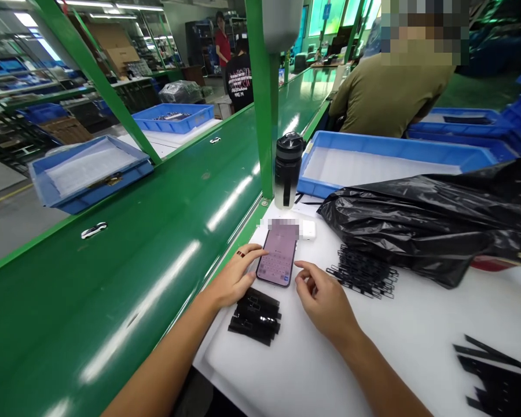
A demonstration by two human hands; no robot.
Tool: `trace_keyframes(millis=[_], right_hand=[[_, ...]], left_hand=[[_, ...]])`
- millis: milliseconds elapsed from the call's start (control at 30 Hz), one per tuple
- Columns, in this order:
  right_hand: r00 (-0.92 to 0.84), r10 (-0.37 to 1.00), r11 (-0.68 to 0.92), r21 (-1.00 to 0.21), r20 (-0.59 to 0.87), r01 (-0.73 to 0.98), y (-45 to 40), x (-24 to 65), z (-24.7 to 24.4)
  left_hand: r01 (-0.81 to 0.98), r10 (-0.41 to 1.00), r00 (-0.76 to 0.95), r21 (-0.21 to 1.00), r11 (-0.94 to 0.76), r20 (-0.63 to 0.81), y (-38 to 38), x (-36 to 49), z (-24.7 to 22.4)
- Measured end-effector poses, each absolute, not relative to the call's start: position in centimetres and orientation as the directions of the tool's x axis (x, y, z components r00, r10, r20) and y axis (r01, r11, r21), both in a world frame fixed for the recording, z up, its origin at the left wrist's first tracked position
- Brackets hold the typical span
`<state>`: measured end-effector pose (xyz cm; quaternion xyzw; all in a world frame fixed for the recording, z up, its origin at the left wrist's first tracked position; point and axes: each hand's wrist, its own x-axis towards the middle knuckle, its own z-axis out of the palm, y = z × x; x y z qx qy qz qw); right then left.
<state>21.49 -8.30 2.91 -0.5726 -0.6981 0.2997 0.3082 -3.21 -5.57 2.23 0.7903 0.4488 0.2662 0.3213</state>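
Observation:
A phone [278, 255] with a lit pinkish screen and a keyboard showing lies on the white table. My left hand [238, 274] is at its left edge, a finger reaching onto the screen, fingers apart and a ring on one. My right hand [323, 295] rests just right of the phone, its fingers curled; nothing shows in them. Below the phone lies a stack of glossy black strips [256, 316]. To the right sits a pile of thin black frames [364, 271]. A small white case [308, 230] is beside the phone's top.
A dark bottle [287, 171] stands by a green post [263, 98]. Behind are a blue tray [386, 145] and a black plastic bag [417, 214]. A green conveyor [156, 249] runs along the left. More black pieces [499, 382] lie at right. People are farther back.

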Motion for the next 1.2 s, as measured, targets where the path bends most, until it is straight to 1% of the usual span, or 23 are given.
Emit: trace_keyframes(millis=[67,167,233,267,433,567,867,1000,1100,1133,1200], right_hand=[[-0.158,0.978,0.21,-0.68,0.139,0.703,-8.2,20.9,2.7],[-0.237,0.943,0.327,-0.529,0.232,0.783,-7.9,20.1,2.5],[-0.286,0.921,0.383,-0.472,0.265,0.794,-7.8,19.8,2.4],[-0.297,0.918,0.391,-0.463,0.264,0.796,-7.8,19.8,2.4],[-0.288,0.935,0.356,-0.531,0.21,0.769,-7.9,20.1,2.6],[-0.277,0.941,0.337,-0.573,0.193,0.747,-8.0,20.2,2.8],[-0.222,0.953,0.302,-0.62,0.206,0.724,-7.9,20.3,2.5],[-0.212,0.954,0.3,-0.621,0.214,0.724,-7.8,20.2,2.4],[-0.204,0.954,0.299,-0.624,0.221,0.722,-7.7,20.2,2.2],[-0.205,0.954,0.3,-0.627,0.221,0.719,-7.7,20.2,2.2],[-0.203,0.953,0.301,-0.636,0.224,0.711,-7.7,20.2,2.1]], left_hand=[[0.54,0.873,0.464,0.734,-0.412,0.149,-5.5,-3.2,2.1],[0.544,0.867,0.473,0.722,-0.428,0.158,-5.3,-3.1,2.0],[0.539,0.86,0.485,0.721,-0.435,0.157,-5.3,-3.1,2.0],[0.536,0.858,0.489,0.722,-0.437,0.157,-5.4,-3.1,2.0],[0.539,0.863,0.481,0.725,-0.429,0.154,-5.6,-3.1,1.9],[0.521,0.856,0.488,0.728,-0.444,0.173,-5.5,-3.0,2.0],[0.524,0.854,0.486,0.721,-0.454,0.185,-5.3,-2.8,2.1],[0.469,0.866,0.457,0.773,-0.427,0.201,-5.1,-2.9,1.6],[0.462,0.9,0.411,0.819,-0.34,0.142,-4.2,-2.9,1.9],[0.486,0.906,0.409,0.814,-0.318,0.11,-3.6,-2.7,2.2],[0.559,0.903,0.426,0.768,-0.311,0.055,-2.3,-2.1,3.2]])
